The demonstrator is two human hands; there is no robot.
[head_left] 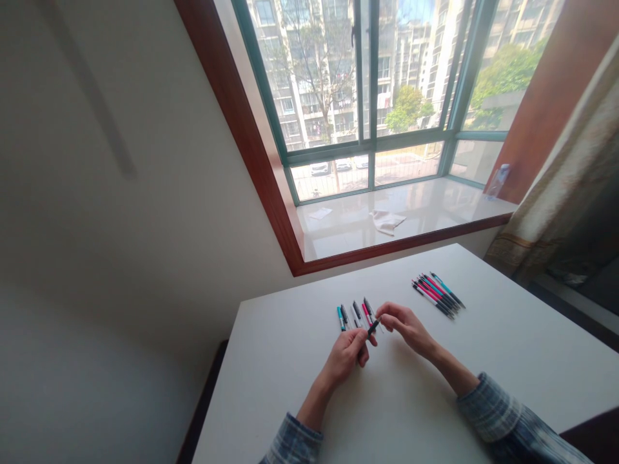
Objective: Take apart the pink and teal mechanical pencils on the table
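From where I stand, the left hand [345, 354] grips the dark pen piece [373, 327]; right of that piece, the right hand [406, 326] is at its tip (pinching, I can't tell).

- Tabletop [271, 367]: smooth, faint sheen.
- Pens [435, 294] near its far right corner: smooth, plastic-looking barrels.
- Pen parts [341, 318] near its far edge: likewise plastic-looking.
- Held pen piece [373, 327]: dark, fairly dull.
- Sleeve [498, 409]: soft, matt woven cloth.
- Windowsill [430, 206] beyond the far edge: glossy, reflective.
- Window trim [244, 142]: smooth wood, low sheen.
- Curtain [546, 193]: folded cloth.
- Wall [145, 258]: matt.
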